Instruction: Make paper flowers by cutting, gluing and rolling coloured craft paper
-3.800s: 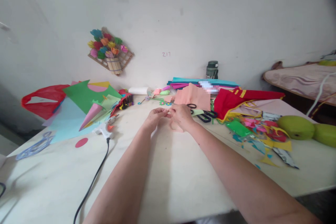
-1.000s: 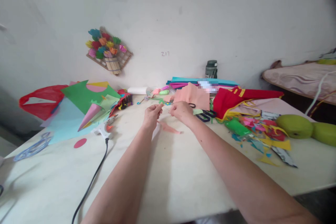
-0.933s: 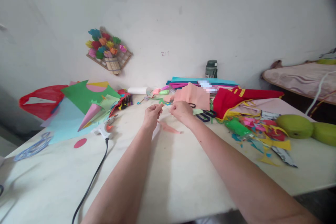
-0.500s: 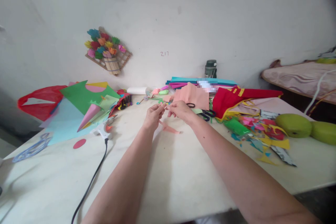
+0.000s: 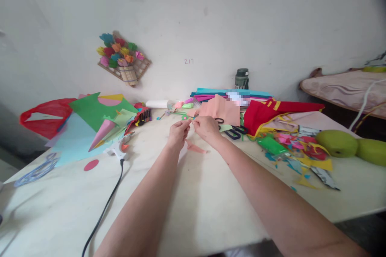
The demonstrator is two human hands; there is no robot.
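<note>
Close together above the middle of the table, my left hand and my right hand meet at the fingertips. Both are pinched closed; whatever sits between the fingers is too small to name. Beneath them lies a strip of peach paper. A larger folded peach sheet stands just behind my right hand. Beside that hand are black-handled scissors, partly over a scrap of light green paper.
On the left lie a pink paper cone, a green sheet, a white glue gun with a black cord and a red paper disc. Right of me are paper scraps, red cloth and green fruit. A bottle stands behind.
My right hand has turned slightly and its fingers have drawn in to a tighter pinch against the left fingertips. The things on the table stay where they were.
</note>
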